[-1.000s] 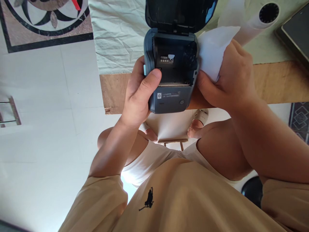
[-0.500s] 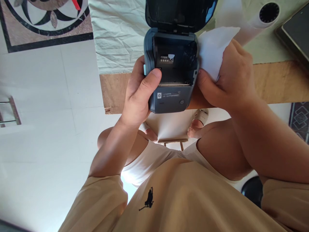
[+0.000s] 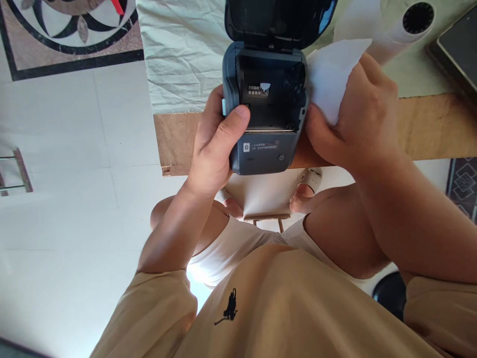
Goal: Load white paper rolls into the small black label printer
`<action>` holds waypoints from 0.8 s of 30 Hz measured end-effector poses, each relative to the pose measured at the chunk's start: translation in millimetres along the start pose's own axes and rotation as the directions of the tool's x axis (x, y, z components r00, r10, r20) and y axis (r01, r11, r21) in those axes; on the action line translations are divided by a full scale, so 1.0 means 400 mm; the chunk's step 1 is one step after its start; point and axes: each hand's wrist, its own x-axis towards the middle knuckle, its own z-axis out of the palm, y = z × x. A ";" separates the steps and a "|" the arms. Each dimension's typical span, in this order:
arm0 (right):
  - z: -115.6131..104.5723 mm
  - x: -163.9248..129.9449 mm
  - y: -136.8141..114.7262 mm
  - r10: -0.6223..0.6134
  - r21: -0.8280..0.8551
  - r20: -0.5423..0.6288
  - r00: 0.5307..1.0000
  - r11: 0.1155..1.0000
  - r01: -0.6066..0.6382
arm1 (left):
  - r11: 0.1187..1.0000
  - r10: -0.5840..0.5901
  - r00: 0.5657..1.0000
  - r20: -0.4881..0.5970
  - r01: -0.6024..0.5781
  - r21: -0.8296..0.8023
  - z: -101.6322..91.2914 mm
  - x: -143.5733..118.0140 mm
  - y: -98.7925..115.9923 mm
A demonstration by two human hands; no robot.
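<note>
A dark blue-grey label printer [image 3: 263, 146] is held up over the table's near edge, its black lid [image 3: 279, 25] swung open away from me. The roll compartment [image 3: 272, 94] shows no roll inside, only a small printed sticker on its back wall. My left hand [image 3: 218, 141] grips the printer's left side, thumb on the front rim. On the other side, my right hand [image 3: 357, 114] is closed on a torn-edged piece of white tissue [image 3: 330, 74], its thumb close against the printer's right wall. Whether the thumb touches the printer I cannot tell.
Pale green cloth [image 3: 182, 59] covers the table, leaving a bare wooden edge [image 3: 179, 141]. A white paper roll with a dark core [image 3: 418, 18] and a dark flat case [image 3: 458, 54] lie at the far right. My knees are under the table edge.
My right hand has shifted slightly to the right with the tissue. The left hand and the printer have hardly moved.
</note>
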 end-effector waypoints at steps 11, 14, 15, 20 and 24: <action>-0.005 -0.004 0.000 -0.004 0.189 -0.220 0.976 0.981 0.046 | 1.000 -0.007 1.000 0.008 0.007 0.016 -0.009 0.005 -0.002; -0.015 -0.008 -0.004 -0.012 0.278 -0.269 0.963 0.956 0.090 | 0.999 -0.015 1.000 -0.019 0.015 0.039 0.000 0.003 0.000; -0.017 -0.008 -0.005 -0.001 0.296 -0.276 0.961 0.951 0.086 | 0.999 -0.018 1.000 -0.023 0.019 0.041 0.002 0.002 0.001; -0.019 -0.007 -0.006 0.061 0.302 -0.266 0.962 0.953 0.023 | 1.000 -0.004 1.000 -0.016 0.004 0.004 0.001 0.002 -0.002; -0.018 -0.010 -0.005 0.004 0.297 -0.281 0.960 0.951 0.083 | 1.000 0.017 0.999 0.046 -0.016 -0.026 -0.008 0.005 -0.004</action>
